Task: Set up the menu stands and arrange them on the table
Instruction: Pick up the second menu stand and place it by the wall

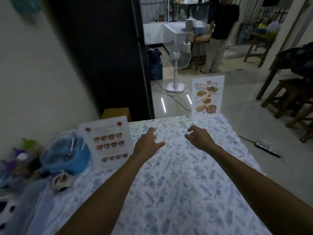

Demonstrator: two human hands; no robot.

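Observation:
Two menu stands with food pictures stand upright on the table (177, 192), which wears a blue-flowered white cloth. One menu stand (208, 97) is at the far right corner of the table. The other menu stand (108, 142) is at the far left, tilted back a little. My left hand (147, 144) hovers over the cloth right of the left stand, fingers apart and holding nothing. My right hand (198, 136) hovers below the far stand, also spread and holding nothing. Neither hand touches a stand.
A blue bag with cutlery (67, 158), bottles (18, 160) and a small bowl (61, 181) crowd the table's left edge. Beyond the table are a white fan (177, 68), a standing person (218, 34), wooden stools (291, 97) and a power strip (267, 149) on the floor.

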